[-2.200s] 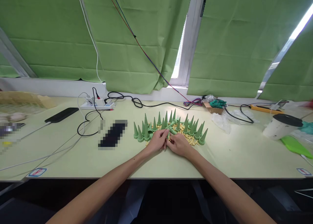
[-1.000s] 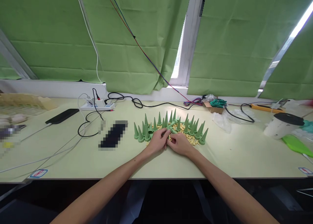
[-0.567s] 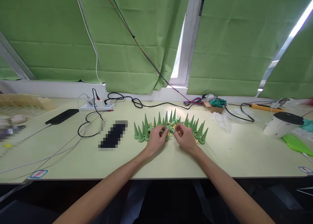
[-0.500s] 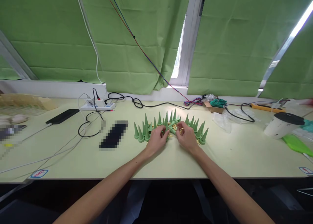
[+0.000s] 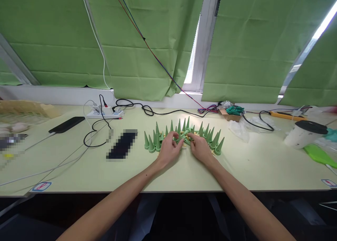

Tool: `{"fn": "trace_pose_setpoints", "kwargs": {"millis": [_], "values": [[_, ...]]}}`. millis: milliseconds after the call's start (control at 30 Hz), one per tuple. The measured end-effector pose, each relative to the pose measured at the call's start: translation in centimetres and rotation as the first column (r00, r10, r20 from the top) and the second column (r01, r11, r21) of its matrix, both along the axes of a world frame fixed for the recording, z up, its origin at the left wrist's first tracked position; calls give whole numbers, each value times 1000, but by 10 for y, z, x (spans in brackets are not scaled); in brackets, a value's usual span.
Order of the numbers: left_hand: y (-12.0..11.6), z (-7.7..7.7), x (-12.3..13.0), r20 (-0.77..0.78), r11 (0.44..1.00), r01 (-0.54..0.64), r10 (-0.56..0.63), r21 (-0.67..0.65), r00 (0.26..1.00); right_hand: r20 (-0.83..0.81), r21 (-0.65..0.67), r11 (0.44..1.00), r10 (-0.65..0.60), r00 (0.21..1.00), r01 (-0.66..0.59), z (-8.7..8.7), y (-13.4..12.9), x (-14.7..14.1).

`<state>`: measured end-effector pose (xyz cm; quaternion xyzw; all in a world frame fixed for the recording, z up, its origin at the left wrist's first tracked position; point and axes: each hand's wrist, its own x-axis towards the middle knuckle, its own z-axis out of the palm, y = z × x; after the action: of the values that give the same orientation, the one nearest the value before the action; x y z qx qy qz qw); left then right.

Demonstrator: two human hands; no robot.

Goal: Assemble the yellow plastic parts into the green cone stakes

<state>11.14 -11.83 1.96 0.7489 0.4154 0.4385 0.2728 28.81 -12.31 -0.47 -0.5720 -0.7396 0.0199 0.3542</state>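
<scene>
Between my hands lies a heap of green cones (image 5: 186,131), with small yellow pieces scattered among and under them. My left hand (image 5: 168,149) is at the near left of the heap, its thumb and curled fingers around a slanted green cone (image 5: 181,139). The fingers partly hide where they meet it. On the heap's right side rests my right hand (image 5: 202,148), its index finger stretched toward the cones and nothing visible in its grasp. Several upright green cones stand to the left (image 5: 151,145), behind and to the right (image 5: 218,148), forming an arc around the heap.
A black phone (image 5: 67,124) and a blurred dark flat object (image 5: 122,144) lie to the left. Behind them are a power strip (image 5: 105,112) and black cables. On the right stand a small cardboard box (image 5: 230,115), a white cup (image 5: 302,134) with a black lid and a bright green object (image 5: 318,155).
My right index finger has stretched out from a curled position toward the heap. The thumb and fingers of my left hand have parted slightly, and the cone beside them now lies slanted.
</scene>
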Motion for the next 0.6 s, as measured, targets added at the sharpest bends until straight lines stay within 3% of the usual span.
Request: {"fn": "trace_pose_setpoints", "kwargs": {"millis": [200,300,433,600], "values": [[-2,0,0,99,997,7,-14,78,995,28,-45,999,8,1000,-7,-1,-1,-1],[-5,-2,0,-26,981,129,-127,144,992,25,-45,999,20,999,-19,-1,0,-1],[-10,-4,1,-260,922,324,-267,210,928,26,-45,999,23,999,-22,-1,0,-1],[-13,-5,0,-362,901,390,-305,191,881,37,-55,998,12,999,-10,0,-1,-2]]}}
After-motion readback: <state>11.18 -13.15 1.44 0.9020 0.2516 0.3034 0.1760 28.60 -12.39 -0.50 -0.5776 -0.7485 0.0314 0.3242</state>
